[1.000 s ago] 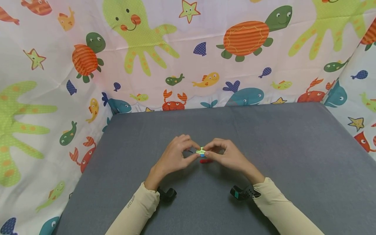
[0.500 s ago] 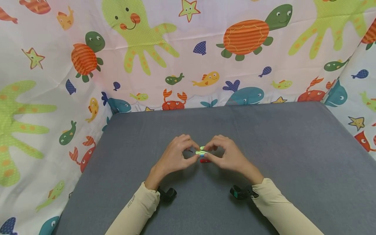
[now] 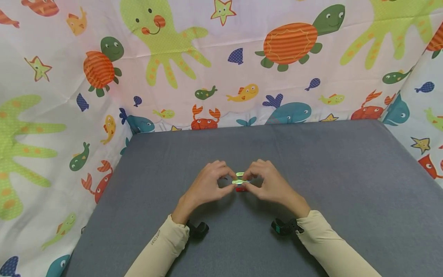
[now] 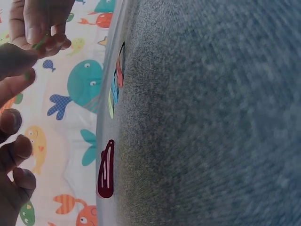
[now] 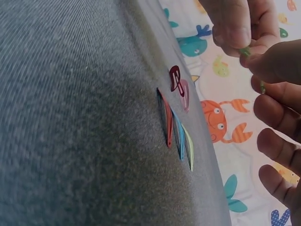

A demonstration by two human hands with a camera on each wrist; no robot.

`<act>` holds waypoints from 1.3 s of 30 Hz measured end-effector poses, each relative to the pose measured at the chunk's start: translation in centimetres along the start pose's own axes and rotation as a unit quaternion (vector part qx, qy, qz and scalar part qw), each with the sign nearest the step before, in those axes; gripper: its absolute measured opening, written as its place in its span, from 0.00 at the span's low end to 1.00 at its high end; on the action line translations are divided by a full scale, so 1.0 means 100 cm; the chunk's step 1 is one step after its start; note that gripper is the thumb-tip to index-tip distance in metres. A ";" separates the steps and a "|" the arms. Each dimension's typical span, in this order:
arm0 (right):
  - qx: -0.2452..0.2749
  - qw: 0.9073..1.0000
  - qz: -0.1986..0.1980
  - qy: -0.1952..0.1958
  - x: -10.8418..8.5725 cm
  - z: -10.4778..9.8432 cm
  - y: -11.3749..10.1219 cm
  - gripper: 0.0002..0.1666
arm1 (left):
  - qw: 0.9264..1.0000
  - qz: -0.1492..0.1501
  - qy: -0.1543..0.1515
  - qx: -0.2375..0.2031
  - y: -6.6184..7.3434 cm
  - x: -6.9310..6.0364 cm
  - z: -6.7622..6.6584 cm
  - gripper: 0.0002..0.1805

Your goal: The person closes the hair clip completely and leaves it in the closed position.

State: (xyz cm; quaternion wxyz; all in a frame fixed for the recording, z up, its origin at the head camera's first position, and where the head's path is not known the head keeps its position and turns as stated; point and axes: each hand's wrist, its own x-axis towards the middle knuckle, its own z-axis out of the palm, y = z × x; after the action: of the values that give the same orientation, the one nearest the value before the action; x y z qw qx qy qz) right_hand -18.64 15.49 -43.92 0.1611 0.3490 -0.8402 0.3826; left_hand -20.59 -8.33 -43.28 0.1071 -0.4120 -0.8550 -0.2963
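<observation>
Between both hands a small green snap hair clip is held just above the table. My left hand pinches its left end, and my right hand pinches the other end. In both wrist views the fingertips hide most of this clip. On the table lie a red clip, a blue clip and a pale green clip, side by side. Apart from them are a dark red clip and a pink clip. From the head view, the held clip and fingers cover some of these.
A grey cloth covers the table. Fabric printed with sea animals hangs along the back and sides. Dark straps with cameras sit on both wrists.
The green clip and both hands have shifted slightly nearer the person. Blue under the clip is now mostly covered, and the second green clip shows behind it. Both hands keep their pinch.
</observation>
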 end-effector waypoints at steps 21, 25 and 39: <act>-0.062 0.991 0.037 -0.112 -0.008 0.003 0.004 0.07 | 0.988 -0.056 -0.126 0.069 0.004 0.000 0.013 0.07; -0.070 0.989 0.038 -0.125 -0.009 0.004 0.006 0.06 | 0.985 -0.063 -0.137 0.083 0.004 0.000 0.018 0.08; -0.081 0.985 0.040 -0.145 -0.009 0.008 0.010 0.07 | 0.982 -0.076 -0.147 0.087 0.005 -0.002 0.020 0.08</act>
State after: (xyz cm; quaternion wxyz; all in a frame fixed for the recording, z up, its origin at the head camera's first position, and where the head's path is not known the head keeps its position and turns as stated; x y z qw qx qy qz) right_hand -18.73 15.75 -45.51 0.0500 0.3532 -0.8959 0.2650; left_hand -19.99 -7.00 -44.78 -0.0072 -0.3741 -0.9128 -0.1637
